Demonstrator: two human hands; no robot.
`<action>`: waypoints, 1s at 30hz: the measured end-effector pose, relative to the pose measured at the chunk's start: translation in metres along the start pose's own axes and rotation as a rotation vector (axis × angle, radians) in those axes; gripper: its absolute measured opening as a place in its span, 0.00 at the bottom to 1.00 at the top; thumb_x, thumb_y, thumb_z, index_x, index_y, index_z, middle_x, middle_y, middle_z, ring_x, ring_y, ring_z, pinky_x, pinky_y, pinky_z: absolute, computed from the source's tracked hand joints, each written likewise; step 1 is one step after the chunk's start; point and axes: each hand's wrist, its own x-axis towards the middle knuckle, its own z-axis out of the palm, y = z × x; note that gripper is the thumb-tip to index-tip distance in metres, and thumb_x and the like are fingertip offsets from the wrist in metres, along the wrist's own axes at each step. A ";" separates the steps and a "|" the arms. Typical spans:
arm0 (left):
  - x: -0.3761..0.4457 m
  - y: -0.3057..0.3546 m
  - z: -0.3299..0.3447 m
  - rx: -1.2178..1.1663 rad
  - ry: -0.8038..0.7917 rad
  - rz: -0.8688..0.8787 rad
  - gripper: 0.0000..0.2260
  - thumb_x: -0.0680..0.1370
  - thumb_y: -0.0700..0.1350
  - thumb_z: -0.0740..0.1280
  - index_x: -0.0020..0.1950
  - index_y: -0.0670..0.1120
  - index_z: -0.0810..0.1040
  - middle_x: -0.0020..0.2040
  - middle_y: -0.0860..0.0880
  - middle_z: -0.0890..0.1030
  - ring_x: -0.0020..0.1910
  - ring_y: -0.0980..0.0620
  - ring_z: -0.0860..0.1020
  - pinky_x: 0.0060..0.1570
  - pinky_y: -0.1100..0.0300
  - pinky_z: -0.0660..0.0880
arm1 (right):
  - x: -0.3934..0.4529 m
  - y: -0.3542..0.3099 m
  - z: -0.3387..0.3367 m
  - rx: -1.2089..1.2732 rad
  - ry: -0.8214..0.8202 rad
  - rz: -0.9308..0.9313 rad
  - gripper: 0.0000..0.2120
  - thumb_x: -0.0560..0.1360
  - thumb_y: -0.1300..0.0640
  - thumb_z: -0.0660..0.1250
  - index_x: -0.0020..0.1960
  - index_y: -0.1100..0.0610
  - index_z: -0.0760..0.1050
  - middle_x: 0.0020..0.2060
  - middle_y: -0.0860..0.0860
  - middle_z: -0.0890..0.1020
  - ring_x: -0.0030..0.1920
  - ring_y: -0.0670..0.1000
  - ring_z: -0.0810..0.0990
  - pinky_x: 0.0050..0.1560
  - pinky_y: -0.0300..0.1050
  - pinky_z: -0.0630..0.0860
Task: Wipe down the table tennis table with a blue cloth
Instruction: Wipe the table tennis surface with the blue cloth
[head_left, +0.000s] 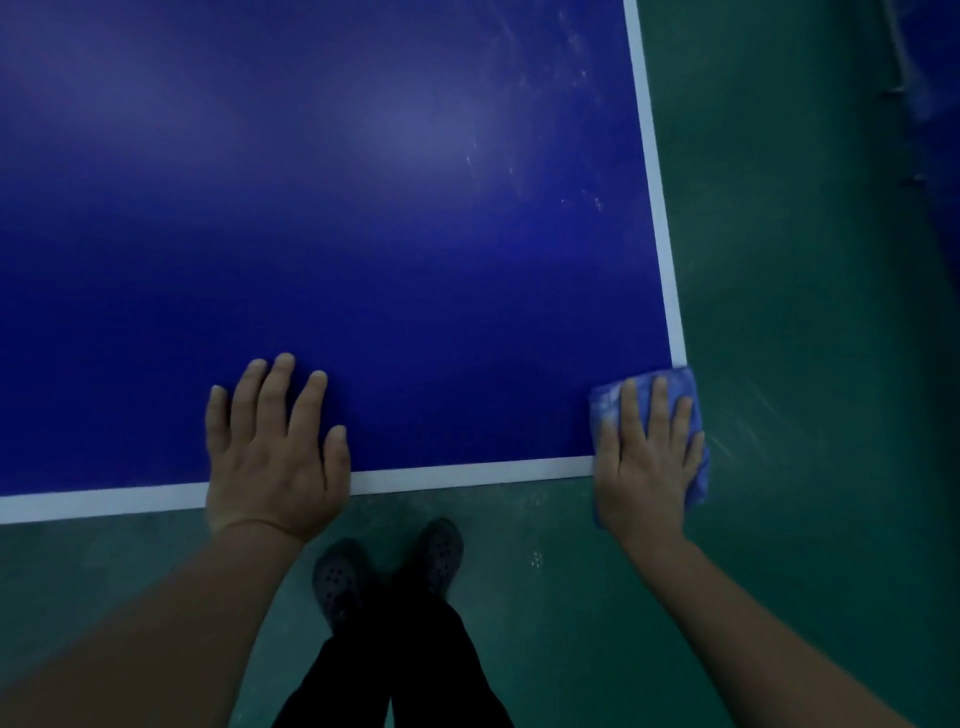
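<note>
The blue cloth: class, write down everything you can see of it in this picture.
The blue cloth is a soft, lighter blue fabric, bunched or folded into a pad. It lies at the near right corner of the table tennis table, covering the corner where the white edge lines meet and hanging slightly past the edge. The right hand presses flat on it with straight fingers, hiding most of it. Pale marks show on its left part.

Indoor sports hall, blue table tennis table (363, 208) with white edge lines, green sports floor (805, 312)
</note>
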 end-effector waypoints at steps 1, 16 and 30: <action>0.000 0.000 -0.001 0.007 -0.009 -0.002 0.27 0.79 0.56 0.51 0.72 0.42 0.69 0.75 0.39 0.64 0.76 0.39 0.58 0.76 0.39 0.47 | -0.008 0.000 0.001 0.009 -0.023 0.009 0.29 0.80 0.38 0.41 0.80 0.41 0.49 0.80 0.44 0.45 0.80 0.52 0.41 0.77 0.59 0.37; -0.060 -0.120 -0.028 -0.049 -0.023 -0.173 0.35 0.78 0.58 0.48 0.79 0.38 0.54 0.81 0.41 0.48 0.80 0.46 0.43 0.77 0.43 0.42 | -0.063 -0.263 0.054 -0.071 -0.178 -0.921 0.27 0.83 0.39 0.42 0.80 0.44 0.52 0.81 0.48 0.50 0.80 0.55 0.40 0.75 0.62 0.36; -0.047 -0.141 -0.012 -0.065 0.026 -0.145 0.36 0.81 0.63 0.42 0.80 0.38 0.44 0.81 0.41 0.42 0.80 0.42 0.41 0.75 0.35 0.40 | -0.007 -0.364 0.060 -0.057 -0.055 -0.735 0.27 0.81 0.39 0.46 0.79 0.43 0.56 0.80 0.48 0.53 0.80 0.59 0.46 0.74 0.66 0.35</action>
